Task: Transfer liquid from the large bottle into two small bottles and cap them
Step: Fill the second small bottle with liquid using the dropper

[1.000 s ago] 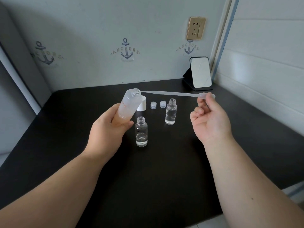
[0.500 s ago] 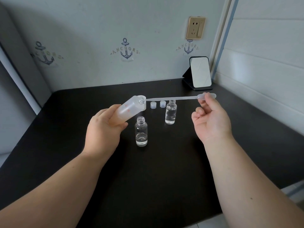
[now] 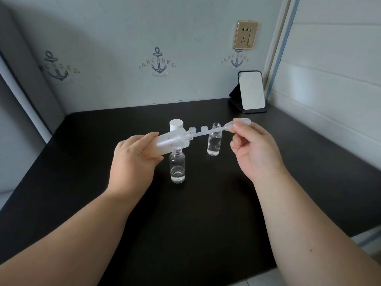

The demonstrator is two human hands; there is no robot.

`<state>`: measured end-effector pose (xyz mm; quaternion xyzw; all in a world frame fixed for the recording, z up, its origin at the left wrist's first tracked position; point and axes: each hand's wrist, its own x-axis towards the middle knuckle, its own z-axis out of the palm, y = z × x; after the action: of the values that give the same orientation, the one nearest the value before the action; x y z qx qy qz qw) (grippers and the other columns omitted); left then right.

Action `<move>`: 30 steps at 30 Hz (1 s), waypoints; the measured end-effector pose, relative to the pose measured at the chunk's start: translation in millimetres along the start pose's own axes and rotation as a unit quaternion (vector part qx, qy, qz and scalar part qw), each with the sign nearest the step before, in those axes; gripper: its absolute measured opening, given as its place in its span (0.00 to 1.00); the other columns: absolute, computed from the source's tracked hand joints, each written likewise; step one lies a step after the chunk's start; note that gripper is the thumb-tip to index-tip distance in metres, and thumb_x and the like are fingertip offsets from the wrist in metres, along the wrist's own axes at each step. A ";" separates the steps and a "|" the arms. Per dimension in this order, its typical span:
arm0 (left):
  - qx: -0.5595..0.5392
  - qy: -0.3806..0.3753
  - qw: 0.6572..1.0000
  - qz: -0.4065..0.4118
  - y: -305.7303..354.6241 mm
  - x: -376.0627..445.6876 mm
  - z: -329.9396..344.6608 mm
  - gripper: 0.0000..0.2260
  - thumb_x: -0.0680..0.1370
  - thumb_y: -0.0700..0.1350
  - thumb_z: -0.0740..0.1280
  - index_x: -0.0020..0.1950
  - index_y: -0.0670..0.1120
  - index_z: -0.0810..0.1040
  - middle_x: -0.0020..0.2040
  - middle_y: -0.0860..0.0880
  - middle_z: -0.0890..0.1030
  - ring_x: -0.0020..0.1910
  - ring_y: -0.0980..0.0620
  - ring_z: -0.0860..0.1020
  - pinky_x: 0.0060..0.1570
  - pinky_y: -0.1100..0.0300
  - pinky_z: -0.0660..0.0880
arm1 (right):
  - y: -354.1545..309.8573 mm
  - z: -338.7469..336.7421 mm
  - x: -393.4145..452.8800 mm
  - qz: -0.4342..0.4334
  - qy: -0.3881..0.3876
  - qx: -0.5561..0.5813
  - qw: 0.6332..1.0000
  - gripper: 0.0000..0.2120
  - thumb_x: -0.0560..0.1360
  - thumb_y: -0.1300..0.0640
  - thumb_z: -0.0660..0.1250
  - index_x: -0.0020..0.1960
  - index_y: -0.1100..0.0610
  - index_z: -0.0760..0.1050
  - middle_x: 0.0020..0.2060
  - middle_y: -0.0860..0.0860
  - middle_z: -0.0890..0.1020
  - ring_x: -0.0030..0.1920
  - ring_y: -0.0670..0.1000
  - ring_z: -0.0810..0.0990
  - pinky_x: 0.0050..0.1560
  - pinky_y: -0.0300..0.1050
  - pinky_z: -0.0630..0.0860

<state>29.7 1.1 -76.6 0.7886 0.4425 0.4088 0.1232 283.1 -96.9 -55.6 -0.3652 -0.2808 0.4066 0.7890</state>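
Your left hand (image 3: 134,159) grips the big bottle (image 3: 172,141) round its base, tipped almost flat w/ the neck pointing right, prob so the last liquid pools toward the mouth. Just below it, the near small bottle (image 3: 177,166) stands open on the desk (image 3: 82,162), barely filled. Big white cap (image 3: 176,125) + two small caps (image 3: 192,129) wait behind. The dropper (image 3: 214,131) has its tip in the big bottle's mouth. The far small bottle (image 3: 214,142) holds more. Your right hand (image 3: 255,153), palm up, pinches the dropper's bulb btwn thumb and fingers.
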 end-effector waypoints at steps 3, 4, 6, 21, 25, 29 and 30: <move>0.002 0.002 1.000 0.006 0.7 -0.3 0.2 0.27 0.72 0.40 0.77 0.69 0.54 0.78 0.58 0.61 0.74 0.62 0.49 0.71 0.61 0.61 0.62 | 2.0 3.9 -2.1 0.000 -0.016 -0.020 1.000 0.06 0.74 0.65 0.74 0.46 0.57 0.87 0.43 0.56 0.87 0.38 0.46 0.82 0.39 0.36 0.77; 0.005 0.001 1.000 0.008 0.7 -0.3 0.5 0.26 0.72 0.40 0.77 0.69 0.54 0.78 0.58 0.60 0.75 0.62 0.48 0.71 0.61 0.61 0.62 | 2.3 5.4 -2.7 -0.003 -0.021 -0.031 0.999 0.06 0.73 0.64 0.74 0.45 0.56 0.88 0.42 0.55 0.87 0.38 0.47 0.81 0.40 0.36 0.77; 0.008 -0.002 1.000 0.010 1.7 -0.8 0.4 0.26 0.73 0.41 0.77 0.69 0.54 0.78 0.59 0.60 0.76 0.62 0.48 0.71 0.61 0.61 0.62 | 3.0 8.2 -4.0 -0.008 -0.034 -0.055 0.998 0.06 0.72 0.63 0.74 0.44 0.54 0.88 0.42 0.54 0.87 0.38 0.47 0.81 0.42 0.37 0.77; 0.001 -0.009 1.000 0.012 -0.8 0.5 2.5 0.26 0.73 0.42 0.77 0.69 0.55 0.78 0.58 0.61 0.75 0.62 0.50 0.71 0.62 0.61 0.62 | 7.1 14.2 -9.4 -0.003 -0.066 -0.167 0.984 0.05 0.72 0.54 0.74 0.46 0.53 0.87 0.43 0.52 0.86 0.34 0.50 0.80 0.38 0.40 0.77; 0.003 -0.009 1.000 0.008 0.0 0.7 2.2 0.26 0.73 0.42 0.77 0.69 0.55 0.78 0.59 0.59 0.77 0.61 0.49 0.71 0.61 0.61 0.62 | 4.9 11.9 -8.2 0.009 -0.049 -0.147 0.988 0.06 0.74 0.55 0.74 0.48 0.55 0.86 0.44 0.53 0.86 0.34 0.50 0.80 0.40 0.41 0.76; -0.003 -0.008 1.000 -0.003 1.3 0.3 0.9 0.26 0.73 0.42 0.77 0.69 0.55 0.78 0.57 0.62 0.74 0.62 0.50 0.71 0.61 0.62 0.62 | 2.4 9.5 -6.1 0.018 -0.019 -0.094 0.995 0.04 0.77 0.58 0.72 0.48 0.55 0.86 0.43 0.52 0.86 0.33 0.49 0.78 0.41 0.41 0.75; -0.006 -0.007 1.000 -0.007 1.2 0.6 0.6 0.26 0.73 0.42 0.77 0.69 0.55 0.77 0.57 0.62 0.74 0.62 0.50 0.71 0.61 0.62 0.62 | 1.9 8.7 -5.3 0.022 -0.008 -0.071 0.997 0.04 0.77 0.58 0.72 0.47 0.55 0.86 0.43 0.52 0.86 0.32 0.49 0.78 0.39 0.41 0.75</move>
<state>31.1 1.0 -76.0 0.7877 0.4444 0.4053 0.1333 273.1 -97.5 -52.9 -0.4230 -0.3075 0.4054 0.7498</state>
